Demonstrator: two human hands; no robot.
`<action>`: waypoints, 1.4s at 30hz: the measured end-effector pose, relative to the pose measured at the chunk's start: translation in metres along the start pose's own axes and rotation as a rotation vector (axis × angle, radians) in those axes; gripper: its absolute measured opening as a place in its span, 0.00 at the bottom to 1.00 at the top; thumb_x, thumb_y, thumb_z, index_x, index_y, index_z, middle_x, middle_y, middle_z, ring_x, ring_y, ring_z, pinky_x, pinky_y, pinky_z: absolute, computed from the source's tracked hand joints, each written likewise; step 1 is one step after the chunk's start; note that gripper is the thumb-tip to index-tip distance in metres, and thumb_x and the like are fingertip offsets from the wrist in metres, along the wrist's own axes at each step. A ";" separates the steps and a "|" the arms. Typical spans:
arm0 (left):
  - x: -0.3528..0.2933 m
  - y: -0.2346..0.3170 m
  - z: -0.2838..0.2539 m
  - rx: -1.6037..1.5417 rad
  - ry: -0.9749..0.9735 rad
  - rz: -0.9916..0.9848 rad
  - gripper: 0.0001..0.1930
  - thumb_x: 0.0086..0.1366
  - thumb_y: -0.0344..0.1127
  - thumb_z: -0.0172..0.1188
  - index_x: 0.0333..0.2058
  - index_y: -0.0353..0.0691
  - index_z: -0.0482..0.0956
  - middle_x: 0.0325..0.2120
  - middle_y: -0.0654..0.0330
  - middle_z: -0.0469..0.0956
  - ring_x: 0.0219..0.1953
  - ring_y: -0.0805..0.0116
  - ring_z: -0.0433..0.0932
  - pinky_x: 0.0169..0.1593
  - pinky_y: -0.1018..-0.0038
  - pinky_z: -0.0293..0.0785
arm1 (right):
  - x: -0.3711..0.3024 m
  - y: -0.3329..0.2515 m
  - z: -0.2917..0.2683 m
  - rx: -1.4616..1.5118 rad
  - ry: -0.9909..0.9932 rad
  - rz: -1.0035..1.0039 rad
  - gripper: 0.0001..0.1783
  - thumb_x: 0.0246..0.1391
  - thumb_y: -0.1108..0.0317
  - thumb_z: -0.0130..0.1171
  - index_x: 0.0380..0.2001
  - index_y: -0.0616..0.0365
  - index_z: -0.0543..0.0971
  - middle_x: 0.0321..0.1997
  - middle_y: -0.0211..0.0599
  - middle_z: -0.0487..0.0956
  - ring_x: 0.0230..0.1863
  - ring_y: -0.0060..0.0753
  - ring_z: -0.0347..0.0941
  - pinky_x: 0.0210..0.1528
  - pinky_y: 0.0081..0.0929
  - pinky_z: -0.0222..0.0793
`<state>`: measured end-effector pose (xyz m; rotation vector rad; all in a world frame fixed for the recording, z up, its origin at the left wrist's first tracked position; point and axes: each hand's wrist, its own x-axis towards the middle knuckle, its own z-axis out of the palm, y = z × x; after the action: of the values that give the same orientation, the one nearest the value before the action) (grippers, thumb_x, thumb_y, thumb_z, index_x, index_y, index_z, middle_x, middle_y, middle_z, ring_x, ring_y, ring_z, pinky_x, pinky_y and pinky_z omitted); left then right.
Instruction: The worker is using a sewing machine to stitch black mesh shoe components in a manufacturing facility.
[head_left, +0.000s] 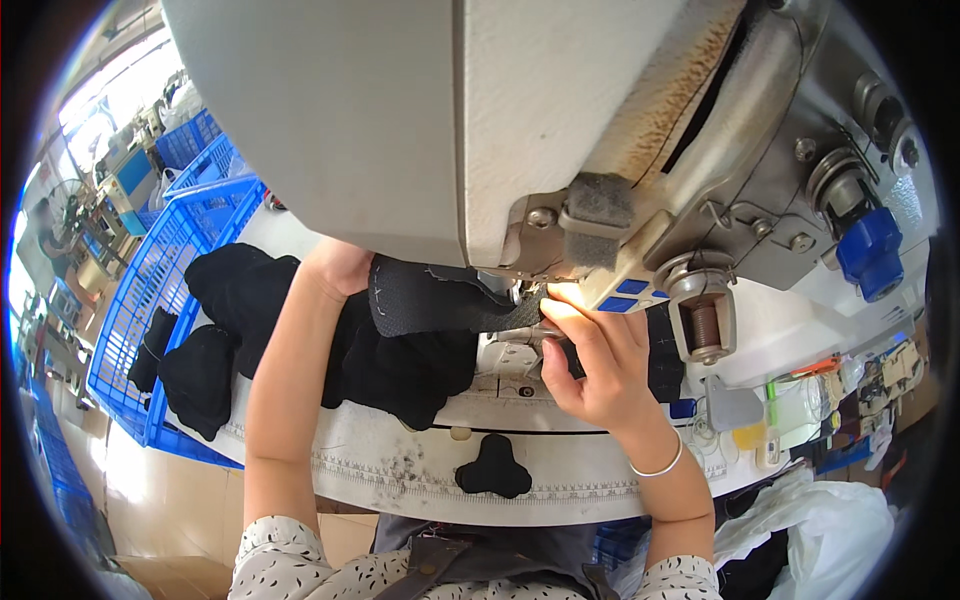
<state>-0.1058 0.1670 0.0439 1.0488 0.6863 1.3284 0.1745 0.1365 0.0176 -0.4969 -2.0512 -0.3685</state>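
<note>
A black fabric piece [425, 300] with pale stitch marks along one edge runs under the needle area of a large sewing machine [380, 120]. My right hand [605, 365], with a bracelet on its wrist, has its fingertips closed on the fabric's edge beside the needle, the thumb lower down. My left hand [345, 266] is at the fabric's left end, its fingers hidden behind the fabric and the machine head. Beneath and left of the strip lie bulky black fabric pieces [410, 365]. Near the front edge rests a small three-lobed black piece [494, 467].
A blue plastic crate [150, 350] stands at the left, with black pieces over its rim. A printed ruler scale follows the front edge of the white table [390, 475]. A thread bobbin [705, 325] sits on the machine. At lower right is a white plastic bag [815, 525].
</note>
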 end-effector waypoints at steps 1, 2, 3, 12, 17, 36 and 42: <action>-0.004 0.008 0.008 0.382 -0.055 -0.013 0.20 0.53 0.29 0.66 0.44 0.27 0.74 0.42 0.51 0.77 0.41 0.64 0.78 0.43 0.71 0.77 | 0.000 0.000 0.000 0.013 0.011 0.001 0.18 0.39 0.74 0.59 0.39 0.62 0.78 0.42 0.39 0.79 0.36 0.37 0.73 0.39 0.31 0.63; -0.011 0.013 0.019 0.444 -0.066 -0.059 0.21 0.52 0.26 0.65 0.45 0.26 0.73 0.42 0.51 0.78 0.41 0.64 0.78 0.44 0.71 0.77 | 0.001 0.000 -0.001 -0.005 0.018 -0.038 0.18 0.39 0.74 0.59 0.39 0.61 0.78 0.42 0.39 0.79 0.35 0.37 0.73 0.39 0.31 0.63; -0.024 0.018 0.028 0.527 -0.012 -0.138 0.23 0.50 0.24 0.65 0.47 0.26 0.72 0.42 0.51 0.78 0.41 0.64 0.79 0.45 0.71 0.76 | 0.001 0.000 -0.001 -0.022 0.023 -0.075 0.18 0.39 0.75 0.60 0.39 0.60 0.78 0.41 0.38 0.79 0.35 0.37 0.72 0.38 0.31 0.63; -0.067 -0.015 0.057 0.298 0.242 -0.222 0.25 0.49 0.22 0.65 0.47 0.23 0.70 0.36 0.51 0.79 0.37 0.67 0.80 0.43 0.74 0.76 | -0.002 -0.004 -0.005 -0.080 -0.004 -0.106 0.18 0.38 0.76 0.59 0.38 0.61 0.79 0.41 0.38 0.79 0.33 0.33 0.72 0.34 0.28 0.60; -0.071 -0.014 0.061 0.285 0.055 -0.193 0.18 0.54 0.25 0.66 0.43 0.26 0.74 0.36 0.55 0.80 0.36 0.73 0.79 0.41 0.77 0.77 | -0.001 -0.004 -0.005 -0.086 -0.016 -0.090 0.19 0.36 0.77 0.60 0.38 0.62 0.78 0.41 0.39 0.79 0.35 0.35 0.73 0.36 0.28 0.61; -0.088 -0.041 0.086 0.195 0.003 -0.028 0.15 0.59 0.23 0.58 0.46 0.33 0.73 0.39 0.60 0.78 0.40 0.73 0.76 0.45 0.76 0.73 | 0.001 0.001 -0.019 0.000 -0.013 -0.063 0.16 0.40 0.79 0.57 0.37 0.64 0.78 0.38 0.40 0.79 0.32 0.36 0.72 0.33 0.29 0.62; -0.089 -0.062 0.101 0.207 0.033 0.159 0.11 0.62 0.23 0.57 0.44 0.34 0.74 0.37 0.62 0.78 0.37 0.75 0.77 0.41 0.79 0.74 | 0.004 -0.007 -0.034 0.326 -0.083 0.324 0.13 0.51 0.77 0.54 0.42 0.67 0.76 0.29 0.38 0.78 0.25 0.26 0.70 0.30 0.21 0.65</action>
<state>-0.0037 0.0637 0.0156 1.2720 0.7906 1.4358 0.1946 0.1154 0.0373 -0.6367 -2.0150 0.1802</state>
